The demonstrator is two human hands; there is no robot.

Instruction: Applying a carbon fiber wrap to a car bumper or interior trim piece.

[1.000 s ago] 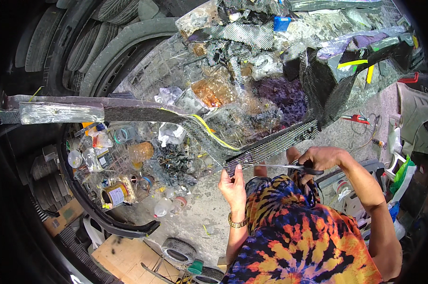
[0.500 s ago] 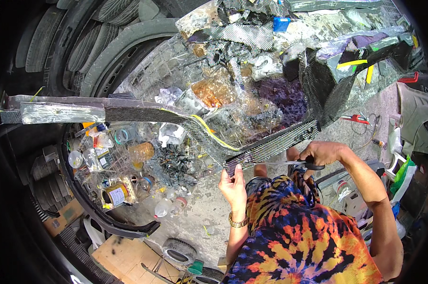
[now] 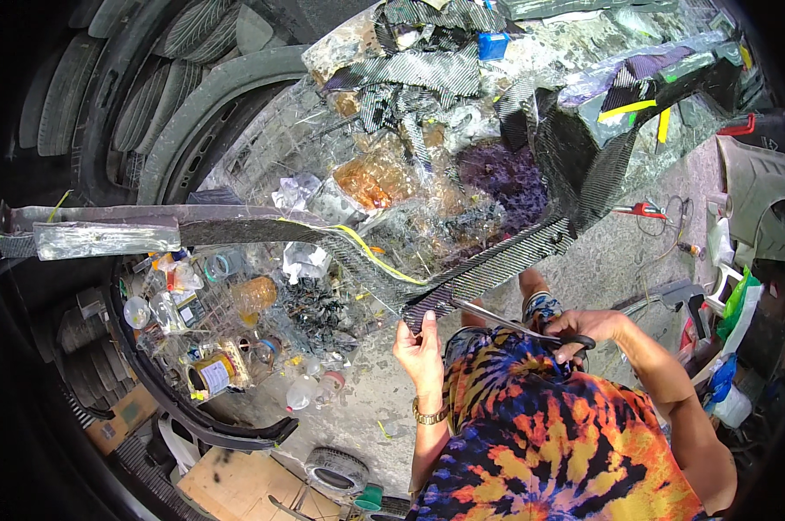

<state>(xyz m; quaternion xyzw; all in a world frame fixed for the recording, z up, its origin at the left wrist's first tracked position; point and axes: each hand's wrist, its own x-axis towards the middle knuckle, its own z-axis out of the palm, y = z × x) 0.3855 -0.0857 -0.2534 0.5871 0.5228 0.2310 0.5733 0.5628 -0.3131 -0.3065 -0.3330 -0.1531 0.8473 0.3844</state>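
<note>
My left hand (image 3: 420, 354) pinches the lower corner of a black woven carbon-fibre strip (image 3: 505, 263) between thumb and fingers. In my right hand (image 3: 590, 328) is a pair of scissors (image 3: 503, 319), its dark handle loops around my fingers. The blades point up and left, their tips meeting the lower edge of the strip just right of my left thumb. Whether the blades are spread cannot be made out. The strip lines a long bent frame (image 3: 262, 227), and a yellow line (image 3: 366, 247) follows part of its edge.
Behind the frame, a resin-stained table (image 3: 262, 148) bears carbon-fibre scraps (image 3: 436, 74) and a blue block (image 3: 493, 46). Tubs and a labelled can (image 3: 214, 375) crowd the left. Tyres (image 3: 336, 469) and a wooden board (image 3: 253, 486) lie lower left; a red-handled tool (image 3: 642, 210) is at right.
My right hand has moved down, and the scissors now slant up toward the strip instead of lying nearly level. My left hand keeps its pinch. The whole view has shifted slightly.
</note>
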